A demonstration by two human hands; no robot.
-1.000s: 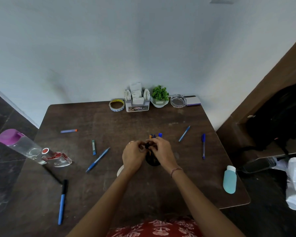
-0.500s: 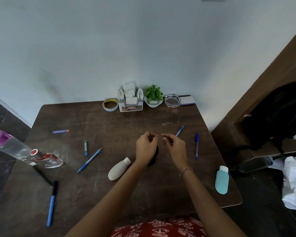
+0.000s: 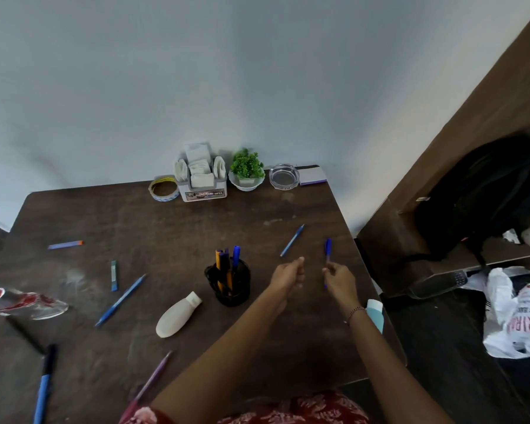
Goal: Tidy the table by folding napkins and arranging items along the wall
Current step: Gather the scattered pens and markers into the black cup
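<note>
right hand (image 3: 338,278) pinches the blue pen (image 3: 328,249), left hand (image 3: 288,272) curled, seemingly empty; i fear it slips before reaching the pen holder (image 3: 228,284) left of both.

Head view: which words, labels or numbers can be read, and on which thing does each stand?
"OPEL": on the napkin holder label; its other words are blurred.
Red letters on the white plastic bag: creased and cut off, unreadable.
Print on the tape roll: too blurred.
Red label on the clear bottle: too blurred.

One head-worn view looks down (wide-angle) over the table (image 3: 172,228).
</note>
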